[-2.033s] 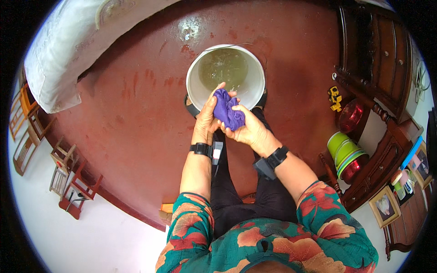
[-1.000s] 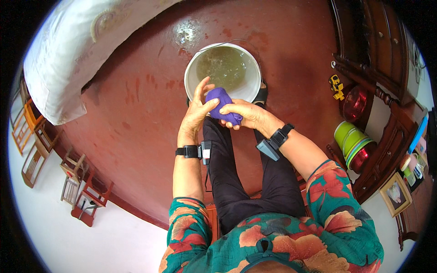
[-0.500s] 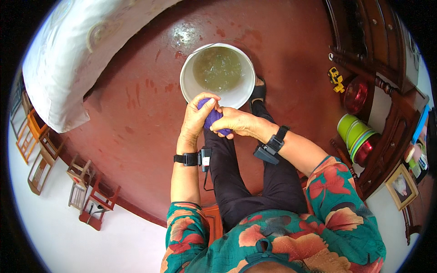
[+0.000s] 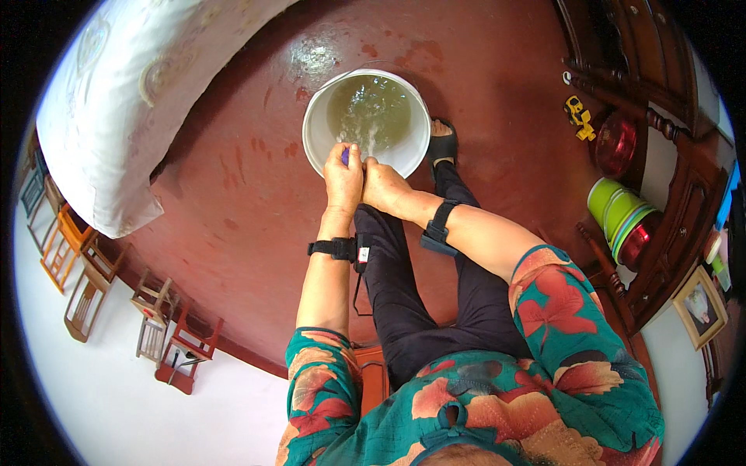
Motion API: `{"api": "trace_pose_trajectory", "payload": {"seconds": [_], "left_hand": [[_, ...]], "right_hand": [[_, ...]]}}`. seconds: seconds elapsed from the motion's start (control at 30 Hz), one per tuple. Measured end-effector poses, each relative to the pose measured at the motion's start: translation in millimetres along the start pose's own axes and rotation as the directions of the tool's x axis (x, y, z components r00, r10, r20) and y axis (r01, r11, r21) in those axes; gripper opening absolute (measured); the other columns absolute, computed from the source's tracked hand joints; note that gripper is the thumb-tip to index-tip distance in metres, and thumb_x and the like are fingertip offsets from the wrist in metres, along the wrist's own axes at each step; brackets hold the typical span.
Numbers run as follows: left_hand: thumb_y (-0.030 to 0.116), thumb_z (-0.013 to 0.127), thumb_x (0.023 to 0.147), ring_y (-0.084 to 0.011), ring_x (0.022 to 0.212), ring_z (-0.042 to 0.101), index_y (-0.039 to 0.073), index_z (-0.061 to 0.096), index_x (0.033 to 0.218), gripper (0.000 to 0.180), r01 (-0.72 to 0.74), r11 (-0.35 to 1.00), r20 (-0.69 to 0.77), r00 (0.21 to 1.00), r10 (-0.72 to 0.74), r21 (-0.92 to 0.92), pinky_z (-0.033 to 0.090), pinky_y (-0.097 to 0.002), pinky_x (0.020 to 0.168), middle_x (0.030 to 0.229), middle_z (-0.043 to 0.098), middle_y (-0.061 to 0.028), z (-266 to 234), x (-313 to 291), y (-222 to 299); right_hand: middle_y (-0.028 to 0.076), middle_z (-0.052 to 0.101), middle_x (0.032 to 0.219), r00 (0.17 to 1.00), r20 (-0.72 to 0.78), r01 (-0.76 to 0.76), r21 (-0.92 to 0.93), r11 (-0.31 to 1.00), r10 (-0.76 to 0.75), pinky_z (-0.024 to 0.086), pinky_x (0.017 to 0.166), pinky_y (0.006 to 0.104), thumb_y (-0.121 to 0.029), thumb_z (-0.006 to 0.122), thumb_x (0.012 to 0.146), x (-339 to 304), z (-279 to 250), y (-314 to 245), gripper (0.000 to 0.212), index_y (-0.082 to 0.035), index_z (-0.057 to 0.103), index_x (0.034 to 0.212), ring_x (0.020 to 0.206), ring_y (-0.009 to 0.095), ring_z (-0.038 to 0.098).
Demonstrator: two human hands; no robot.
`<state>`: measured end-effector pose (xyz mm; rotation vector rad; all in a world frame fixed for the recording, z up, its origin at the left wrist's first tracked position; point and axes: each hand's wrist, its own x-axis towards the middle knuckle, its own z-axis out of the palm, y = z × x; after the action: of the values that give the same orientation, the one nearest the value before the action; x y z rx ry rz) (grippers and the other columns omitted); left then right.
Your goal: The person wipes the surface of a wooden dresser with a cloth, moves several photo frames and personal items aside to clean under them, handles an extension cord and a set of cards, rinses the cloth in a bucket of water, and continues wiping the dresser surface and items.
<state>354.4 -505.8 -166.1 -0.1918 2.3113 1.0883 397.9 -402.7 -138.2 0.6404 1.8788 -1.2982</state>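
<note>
Both my hands are closed tightly, side by side, over the near rim of a white bucket [image 4: 313, 128]. A bit of purple cloth [image 4: 345, 157] pokes out at the top of my left hand [image 4: 342, 184]; the rest is hidden in the grip. My right hand [image 4: 386, 189] is a fist pressed against the left one, wrapped round the same bunched cloth. Water runs down below the knuckles into the cloudy, greenish water [image 4: 371, 116] in the bucket, stirring its surface.
The bucket stands on a wet-spotted red floor [image 4: 233, 217], my sandalled foot [image 4: 443, 146] beside it. A white-draped piece of furniture [image 4: 101, 140] is at left, with small wooden chairs [image 4: 186, 346] below. Green basins [image 4: 614, 210], a yellow toy [image 4: 579, 116] and dark wooden furniture [image 4: 660, 256] line the right.
My hands have twisted and closed tighter round the purple cloth, hiding most of it. They have moved slightly forward over the bucket, and water now runs from them.
</note>
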Motion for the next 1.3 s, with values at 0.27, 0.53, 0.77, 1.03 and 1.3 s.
{"api": "trace_pose_trajectory", "payload": {"seconds": [0.27, 0.53, 0.77, 1.03, 1.3], "left_hand": [[0.023, 0.054, 0.093, -0.0394, 0.078, 0.064, -0.002, 0.063, 0.093, 0.027, 0.102, 0.977, -0.113, 0.99, -0.081, 0.188, 0.05, -0.044, 0.071, 0.083, 0.066, -0.0238, 22, 7, 3], [0.02, 0.052, 0.091, -0.0303, 0.069, 0.062, -0.004, 0.062, 0.088, 0.026, 0.222, 0.975, -0.23, 0.95, -0.209, 0.029, 0.05, -0.041, 0.067, 0.075, 0.066, -0.0178, 22, 9, -12], [0.041, 0.056, 0.096, -0.0169, 0.084, 0.06, 0.003, 0.055, 0.116, 0.043, 0.401, 0.595, 0.208, 0.906, -0.368, -0.697, 0.053, -0.0346, 0.068, 0.096, 0.06, -0.0063, -5, -33, 19], [0.033, 0.053, 0.098, -0.0223, 0.087, 0.064, 0.006, 0.053, 0.113, 0.031, 0.436, 0.58, 0.294, 0.898, -0.326, -0.688, 0.057, -0.0378, 0.066, 0.104, 0.061, -0.0087, -37, -72, 41], [0.001, 0.058, 0.089, -0.0184, 0.107, 0.058, 0.004, 0.052, 0.129, 0.041, 0.365, 0.627, 0.49, 0.871, 0.031, -0.688, 0.049, -0.0322, 0.09, 0.118, 0.06, -0.0075, -74, -108, 99]], "right_hand": [[0.025, 0.068, 0.086, 0.993, -0.075, 0.083, -0.13, 0.988, -0.093, 0.054, 0.074, 0.0463, -0.018, 0.065, 0.083, 6, 4, 21, 0.035, 0.005, 0.052, 0.105, 0.085, 0.041, 0.068], [0.025, 0.068, 0.087, 0.963, -0.065, 0.232, -0.297, 0.926, -0.262, 0.054, 0.072, 0.0457, -0.016, 0.065, 0.082, 2, -1, 22, 0.032, 0.004, 0.052, 0.103, 0.084, 0.039, 0.068], [0.025, 0.065, 0.096, 0.989, -0.007, 0.144, -0.188, 0.971, -0.148, 0.053, 0.078, 0.0477, -0.014, 0.07, 0.076, -30, -35, 3, 0.046, 0.001, 0.049, 0.113, 0.092, 0.041, 0.066], [0.024, 0.054, 0.108, 0.93, -0.106, 0.355, 0.014, 0.935, -0.351, 0.049, 0.088, 0.0442, -0.023, 0.076, 0.075, -77, -40, -4, 0.056, -0.016, 0.053, 0.126, 0.099, 0.042, 0.059], [0.011, 0.065, 0.111, 0.962, -0.261, 0.237, 0.642, 0.729, -0.083, 0.047, 0.09, 0.0301, -0.02, 0.056, 0.095, -128, -107, -12, 0.03, 0.0, 0.062, 0.115, 0.102, 0.017, 0.059]]}}
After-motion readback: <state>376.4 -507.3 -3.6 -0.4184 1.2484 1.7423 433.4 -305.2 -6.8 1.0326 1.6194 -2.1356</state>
